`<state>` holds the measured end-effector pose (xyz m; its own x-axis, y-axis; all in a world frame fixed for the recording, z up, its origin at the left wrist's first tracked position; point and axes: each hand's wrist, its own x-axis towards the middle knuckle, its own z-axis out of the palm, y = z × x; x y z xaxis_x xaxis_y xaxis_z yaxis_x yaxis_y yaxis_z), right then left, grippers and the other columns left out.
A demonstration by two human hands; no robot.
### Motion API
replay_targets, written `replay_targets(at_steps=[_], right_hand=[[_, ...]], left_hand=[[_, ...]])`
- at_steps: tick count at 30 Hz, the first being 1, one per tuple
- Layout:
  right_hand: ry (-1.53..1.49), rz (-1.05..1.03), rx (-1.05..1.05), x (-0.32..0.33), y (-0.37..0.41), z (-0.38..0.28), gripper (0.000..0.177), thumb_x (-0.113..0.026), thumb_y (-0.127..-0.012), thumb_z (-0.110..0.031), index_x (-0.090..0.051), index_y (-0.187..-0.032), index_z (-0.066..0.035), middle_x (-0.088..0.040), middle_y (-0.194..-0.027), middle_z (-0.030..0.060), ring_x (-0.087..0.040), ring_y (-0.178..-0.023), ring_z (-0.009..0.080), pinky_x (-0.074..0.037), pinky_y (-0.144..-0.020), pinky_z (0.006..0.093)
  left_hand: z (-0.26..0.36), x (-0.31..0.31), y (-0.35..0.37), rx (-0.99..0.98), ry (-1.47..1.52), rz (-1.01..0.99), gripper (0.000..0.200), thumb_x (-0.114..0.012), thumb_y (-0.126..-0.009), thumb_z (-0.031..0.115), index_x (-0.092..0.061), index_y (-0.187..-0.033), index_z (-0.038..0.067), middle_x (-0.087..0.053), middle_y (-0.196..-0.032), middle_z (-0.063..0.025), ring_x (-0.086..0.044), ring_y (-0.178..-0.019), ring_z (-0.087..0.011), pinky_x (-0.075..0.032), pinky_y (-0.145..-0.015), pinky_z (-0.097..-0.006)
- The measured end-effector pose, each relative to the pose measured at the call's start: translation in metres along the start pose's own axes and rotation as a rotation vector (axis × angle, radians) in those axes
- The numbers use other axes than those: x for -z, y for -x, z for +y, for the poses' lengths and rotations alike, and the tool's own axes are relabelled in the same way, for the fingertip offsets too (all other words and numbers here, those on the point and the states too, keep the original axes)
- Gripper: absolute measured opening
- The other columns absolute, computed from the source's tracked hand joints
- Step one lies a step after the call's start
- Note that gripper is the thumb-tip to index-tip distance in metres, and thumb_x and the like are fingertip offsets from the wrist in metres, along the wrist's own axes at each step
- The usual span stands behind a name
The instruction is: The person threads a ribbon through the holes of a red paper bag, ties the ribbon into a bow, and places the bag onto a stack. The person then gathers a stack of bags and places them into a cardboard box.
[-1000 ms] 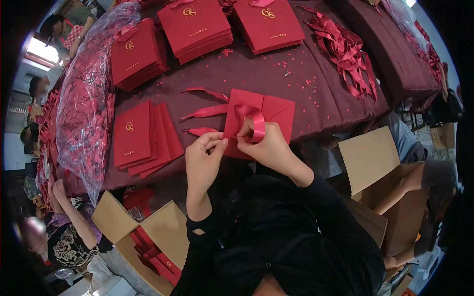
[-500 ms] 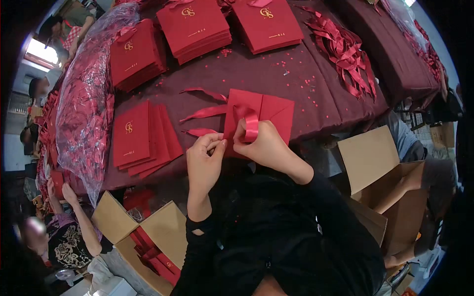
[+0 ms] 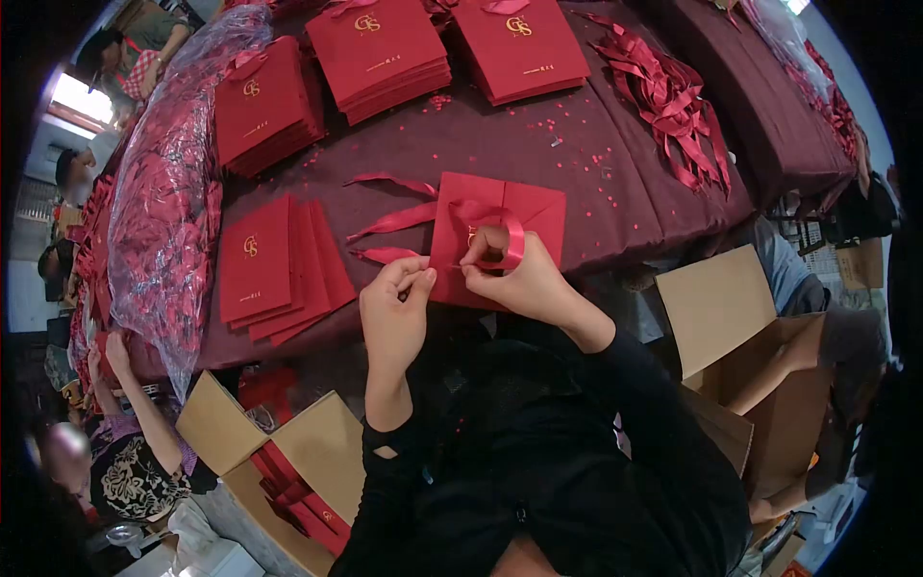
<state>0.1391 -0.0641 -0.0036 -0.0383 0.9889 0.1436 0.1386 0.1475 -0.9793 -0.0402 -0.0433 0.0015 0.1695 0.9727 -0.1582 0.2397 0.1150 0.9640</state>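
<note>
Over the flat red paper bag [image 3: 540,207], the right hand [image 3: 524,284] pinches a glossy red satin ribbon [image 3: 517,231] into a standing loop. The left hand [image 3: 394,308], at the bag's near left corner, pinches the ribbon's tail taut.

Maroon-clothed table [image 3: 596,163], red bag stacks [image 3: 380,53] far, fanned stack [image 3: 274,264] near left, ribbon pile [image 3: 673,101] far right, plastic-wrapped bundle [image 3: 163,212] left, flat bag [image 3: 543,207] near edge.

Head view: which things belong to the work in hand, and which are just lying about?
In use: ribbon held in a loop by the right hand; flat red bag under it; left hand pinching the ribbon's end.
Lying about: stacked red bags; fanned bags at left; ribbon pile; plastic-wrapped bundle; cardboard box.
</note>
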Motion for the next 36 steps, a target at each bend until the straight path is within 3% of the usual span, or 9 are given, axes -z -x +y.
replay_targets(at_steps=[2, 11, 20, 22, 24, 26, 28, 30, 36], right_hand=[[0.008, -0.008, -0.001, 0.001, 0.000, -0.002, 0.010, -0.067, -0.076, -0.001, -0.058, -0.080, 0.000, -0.061, -0.076, 0.0036, -0.058, -0.074, 0.0101, -0.047, -0.067, 0.0260], [0.114, 0.012, 0.043, -0.006, -0.002, -0.008, 0.012, -0.068, -0.073, -0.001, -0.058, -0.079, 0.001, -0.063, -0.073, 0.0088, -0.062, -0.068, 0.0160, -0.048, -0.062, 0.0290], [0.462, 0.022, 0.060, -0.021, -0.004, -0.007, 0.014, -0.068, -0.068, -0.001, -0.060, -0.080, -0.001, -0.060, -0.069, 0.0161, -0.060, -0.065, 0.0381, -0.048, -0.058, 0.0414], [0.428, 0.061, 0.152, -0.017, 0.001, -0.007, 0.015, -0.069, -0.069, 0.000, -0.061, -0.082, -0.002, -0.060, -0.073, 0.0148, -0.060, -0.069, 0.0365, -0.047, -0.060, 0.0413], [0.390, 0.091, 0.245, -0.008, 0.002, -0.012, 0.016, -0.070, -0.069, 0.000, -0.062, -0.083, -0.003, -0.060, -0.077, 0.0134, -0.059, -0.073, 0.0350, -0.046, -0.061, 0.0412], [0.654, 0.070, 0.337, 0.007, 0.004, -0.027, 0.017, -0.071, -0.071, -0.001, -0.062, -0.085, -0.004, -0.060, -0.085, 0.0097, -0.053, -0.080, 0.0314, -0.043, -0.064, 0.0404], [0.597, 0.045, 0.307, 0.013, 0.003, -0.012, 0.017, -0.073, -0.072, -0.004, -0.062, -0.085, -0.005, -0.058, -0.082, 0.0061, -0.048, -0.082, 0.0284, -0.040, -0.069, 0.0385], [0.488, 0.057, 0.202, 0.015, 0.004, -0.004, 0.014, -0.073, -0.074, -0.006, -0.063, -0.083, -0.006, -0.056, -0.079, 0.0054, -0.049, -0.081, 0.0274, -0.037, -0.072, 0.0375], [0.545, 0.017, 0.077, 0.011, 0.004, -0.006, 0.010, -0.072, -0.078, -0.010, -0.063, -0.082, -0.008, -0.058, -0.082, 0.0053, -0.050, -0.082, 0.0262, -0.035, -0.074, 0.0358]], left_hand=[[-0.004, -0.002, -0.001, -0.046, 0.036, 0.005, 0.017, -0.065, -0.088, 0.004, -0.064, -0.101, -0.007, -0.066, -0.085, -0.0046, -0.058, -0.081, -0.0068, -0.046, -0.072, -0.0211], [-0.004, -0.001, 0.000, -0.070, -0.008, 0.028, 0.015, -0.065, -0.088, 0.004, -0.064, -0.099, -0.006, -0.068, -0.082, -0.0067, -0.061, -0.078, -0.0069, -0.047, -0.069, -0.0216], [-0.007, -0.008, 0.004, -0.126, -0.069, 0.025, 0.014, -0.062, -0.089, 0.002, -0.065, -0.101, -0.005, -0.069, -0.088, -0.0083, -0.062, -0.080, -0.0075, -0.047, -0.071, -0.0215], [-0.002, -0.008, 0.006, -0.113, -0.066, 0.042, 0.015, -0.061, -0.089, 0.001, -0.065, -0.102, -0.005, -0.069, -0.088, -0.0085, -0.062, -0.082, -0.0074, -0.047, -0.072, -0.0212], [0.002, -0.005, 0.010, -0.035, 0.219, -0.005, 0.018, -0.060, -0.089, 0.001, -0.065, -0.106, -0.005, -0.068, -0.089, -0.0089, -0.061, -0.080, -0.0081, -0.046, -0.072, -0.0209], [0.004, -0.003, 0.012, -0.006, 0.255, -0.034, 0.019, -0.060, -0.089, 0.000, -0.066, -0.106, -0.003, -0.067, -0.089, -0.0090, -0.060, -0.079, -0.0091, -0.045, -0.071, -0.0211], [0.007, -0.004, 0.011, 0.014, 0.289, -0.074, 0.020, -0.060, -0.088, 0.000, -0.066, -0.107, -0.002, -0.066, -0.089, -0.0092, -0.059, -0.078, -0.0100, -0.044, -0.069, -0.0213], [0.008, -0.009, 0.011, -0.204, -0.152, -0.064, 0.021, -0.061, -0.087, 0.000, -0.068, -0.106, 0.002, -0.065, -0.091, -0.0085, -0.057, -0.078, -0.0148, -0.044, -0.067, -0.0242], [0.002, -0.012, -0.001, -0.367, -0.340, -0.007, 0.018, -0.063, -0.080, -0.001, -0.069, -0.096, 0.002, -0.063, -0.089, -0.0101, -0.058, -0.084, -0.0266, -0.047, -0.072, -0.0315]])
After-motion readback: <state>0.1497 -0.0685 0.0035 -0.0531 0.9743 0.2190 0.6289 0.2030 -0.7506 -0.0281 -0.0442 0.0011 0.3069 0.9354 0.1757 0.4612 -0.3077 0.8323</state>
